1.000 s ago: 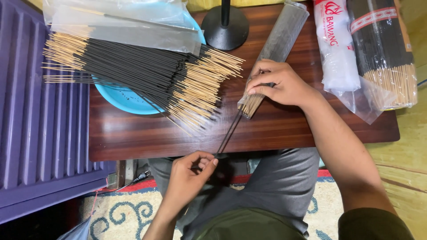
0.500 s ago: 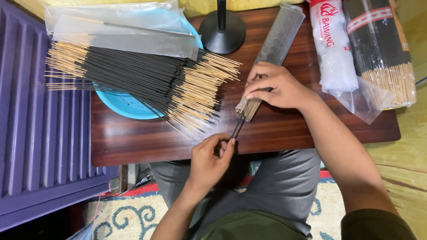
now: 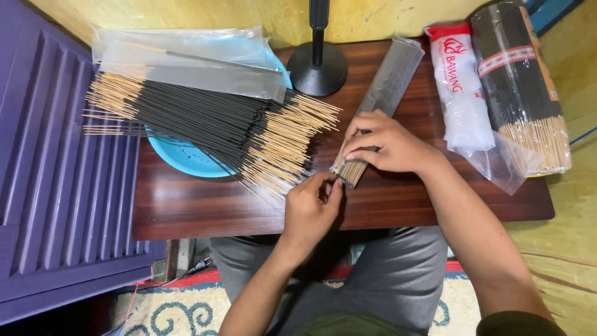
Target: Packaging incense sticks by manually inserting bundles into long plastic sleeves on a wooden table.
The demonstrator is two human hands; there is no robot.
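Note:
My right hand (image 3: 385, 146) grips a clear plastic sleeve (image 3: 388, 78) packed with black incense sticks, holding it flat on the brown wooden table (image 3: 385, 211) near its open end. The bamboo ends of the sticks (image 3: 349, 171) poke out just below that hand. My left hand (image 3: 311, 208) is pinched right at those ends, fingertips touching the bundle; a thin stick between the fingers cannot be made out. A big loose heap of black incense sticks (image 3: 211, 127) lies to the left, across a blue bowl (image 3: 180, 158).
Empty clear sleeves (image 3: 186, 59) lie over the heap's far side. A black round stand base (image 3: 317, 65) is at the back. A white packet (image 3: 463, 93) and a wrapped incense bundle (image 3: 522, 81) sit right. A purple ribbed panel (image 3: 56, 174) stands left.
My left hand rose from below the table edge, carrying a single stick, up to the sleeve's open end. The stick that stuck out is now hidden. My right hand stayed put.

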